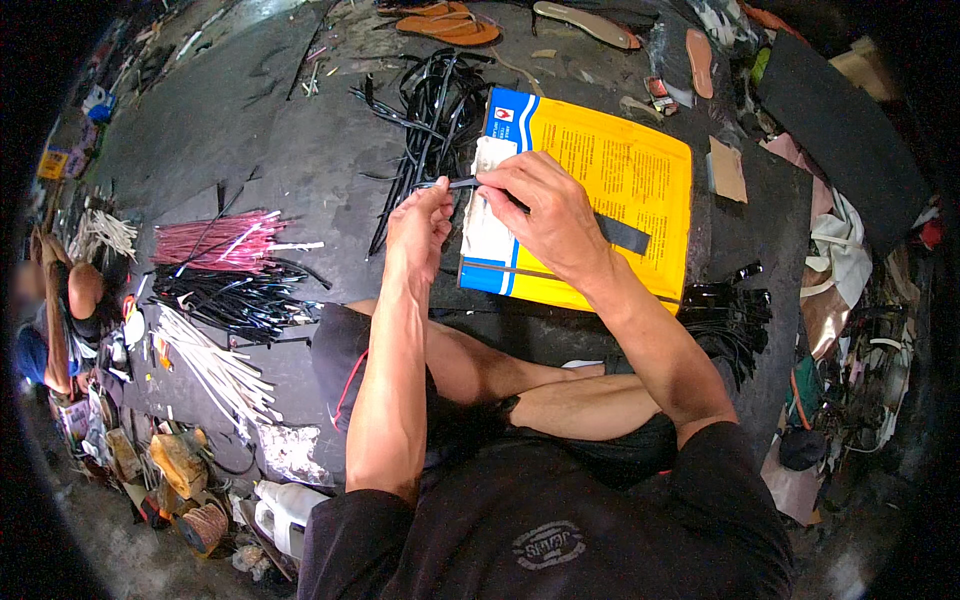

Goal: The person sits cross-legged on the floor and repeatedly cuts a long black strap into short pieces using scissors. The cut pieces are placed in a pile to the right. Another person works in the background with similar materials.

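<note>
A narrow black strip [462, 184] is stretched between my two hands, above the edge of a yellow and blue panel [640, 170]. My left hand [422, 222] pinches its left end, while the fingers of my right hand [540, 208] close on the other end. Below them a white patch [484, 240] covers part of the panel's blue edge. A wider dark strip [630, 237] lies on the yellow surface, partly hidden by my right wrist. Just beyond my left hand, a loose bundle of glossy black strips [435, 105] rests on the dark mat.
At left lie bundles of pink strips [215, 242], black strips [235, 300] and white strips [215, 372]. More black strips [732, 325] sit right of the panel. Orange sandals [450, 27] and a sole [590, 25] are at the far side. Another person [50, 345] sits at left.
</note>
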{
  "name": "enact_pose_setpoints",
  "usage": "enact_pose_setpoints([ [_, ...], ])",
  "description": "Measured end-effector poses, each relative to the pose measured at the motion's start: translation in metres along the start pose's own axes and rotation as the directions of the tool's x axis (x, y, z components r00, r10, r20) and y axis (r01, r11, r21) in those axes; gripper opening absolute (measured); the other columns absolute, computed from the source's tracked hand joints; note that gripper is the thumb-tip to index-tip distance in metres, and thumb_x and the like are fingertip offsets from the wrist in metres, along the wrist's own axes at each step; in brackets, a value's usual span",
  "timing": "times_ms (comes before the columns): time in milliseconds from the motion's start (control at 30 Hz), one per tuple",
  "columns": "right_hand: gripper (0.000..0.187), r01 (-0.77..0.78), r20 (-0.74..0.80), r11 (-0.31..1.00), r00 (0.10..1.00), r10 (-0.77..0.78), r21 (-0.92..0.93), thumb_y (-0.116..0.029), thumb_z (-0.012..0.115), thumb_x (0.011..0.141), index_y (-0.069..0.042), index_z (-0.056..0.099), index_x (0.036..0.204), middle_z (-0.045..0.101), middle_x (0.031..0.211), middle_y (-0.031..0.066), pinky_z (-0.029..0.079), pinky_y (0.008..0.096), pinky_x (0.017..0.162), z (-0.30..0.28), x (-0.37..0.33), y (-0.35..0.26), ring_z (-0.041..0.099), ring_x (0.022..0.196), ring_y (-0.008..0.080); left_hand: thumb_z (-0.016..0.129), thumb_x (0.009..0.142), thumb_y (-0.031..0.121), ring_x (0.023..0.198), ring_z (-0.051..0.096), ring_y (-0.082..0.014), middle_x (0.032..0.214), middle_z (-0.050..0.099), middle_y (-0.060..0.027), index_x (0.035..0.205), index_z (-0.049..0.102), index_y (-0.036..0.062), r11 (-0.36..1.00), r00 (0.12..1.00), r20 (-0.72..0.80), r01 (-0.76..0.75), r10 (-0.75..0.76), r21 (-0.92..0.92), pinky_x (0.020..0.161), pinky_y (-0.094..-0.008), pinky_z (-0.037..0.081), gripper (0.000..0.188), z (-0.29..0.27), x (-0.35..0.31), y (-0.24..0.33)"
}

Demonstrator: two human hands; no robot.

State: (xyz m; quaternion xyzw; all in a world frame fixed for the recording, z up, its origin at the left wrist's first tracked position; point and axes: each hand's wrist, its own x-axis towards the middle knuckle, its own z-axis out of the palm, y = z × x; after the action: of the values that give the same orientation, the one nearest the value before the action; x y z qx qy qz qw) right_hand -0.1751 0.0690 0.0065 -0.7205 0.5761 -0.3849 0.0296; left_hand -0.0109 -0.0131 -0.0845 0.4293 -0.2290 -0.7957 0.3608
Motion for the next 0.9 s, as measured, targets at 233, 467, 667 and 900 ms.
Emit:
enact_pose_setpoints([
  [233, 0.018, -0.07, 0.024, 0.995, 0.997, 0.069, 0.067, -0.008, 0.078, 0.088, -0.002, 0.074, 0.104, 0.07, 0.098, 0.0129, 0.055, 0.0402, 0.084, -0.007, 0.001, 0.001, 0.068, 0.095, 0.031, 0.073, 0.099, 0.034, 0.076, 0.063, -0.0162, 0.085, 0.067, -0.0027, 0.092, 0.066, 0.0097, 0.844, 0.996, 0.012, 0.077, -0.084, -0.531, 0.066, -0.0269, 0.05, 0.026, 0.01, -0.01, 0.01],
  [467, 0.016, -0.164, 0.066, 0.979, 0.985, 0.157, 0.118, -0.01, 0.078, 0.089, -0.001, 0.074, 0.101, 0.07, 0.1, 0.014, 0.055, 0.0403, 0.087, -0.012, 0.0, 0.0, 0.068, 0.097, 0.032, 0.073, 0.1, 0.029, 0.066, 0.052, -0.0063, 0.079, 0.063, 0.0032, 0.086, 0.066, 0.0101, 0.986, 0.986, 0.051, -0.162, 0.16, 0.047, 0.059, -0.0249, 0.04, 0.025, 0.036, -0.031, 0.002],
  [667, 0.017, -0.163, 0.075, 0.981, 0.985, 0.155, 0.109, -0.011, 0.079, 0.088, -0.001, 0.075, 0.101, 0.071, 0.099, 0.013, 0.055, 0.0393, 0.085, -0.012, -0.002, 0.002, 0.068, 0.095, 0.0308, 0.075, 0.098, 0.032, 0.068, 0.049, -0.0038, 0.078, 0.061, 0.0061, 0.087, 0.067, 0.0134, 0.995, 0.997, -0.013, -0.079, 0.08, 0.065, 0.058, -0.0217, 0.036, 0.023, 0.009, -0.001, -0.01],
  [900, 0.017, -0.081, 0.037, 0.993, 0.996, 0.078, 0.091, -0.012, 0.08, 0.087, -0.002, 0.076, 0.099, 0.071, 0.096, 0.0123, 0.055, 0.0384, 0.082, -0.008, 0.003, 0.001, 0.068, 0.091, 0.0297, 0.078, 0.095, 0.032, 0.068, 0.05, -0.0053, 0.079, 0.062, 0.0037, 0.088, 0.066, 0.012, 0.996, 0.997, -0.049, -0.057, 0.06, 0.062, 0.056, -0.022, 0.033, 0.024, -0.011, 0.015, -0.017],
])
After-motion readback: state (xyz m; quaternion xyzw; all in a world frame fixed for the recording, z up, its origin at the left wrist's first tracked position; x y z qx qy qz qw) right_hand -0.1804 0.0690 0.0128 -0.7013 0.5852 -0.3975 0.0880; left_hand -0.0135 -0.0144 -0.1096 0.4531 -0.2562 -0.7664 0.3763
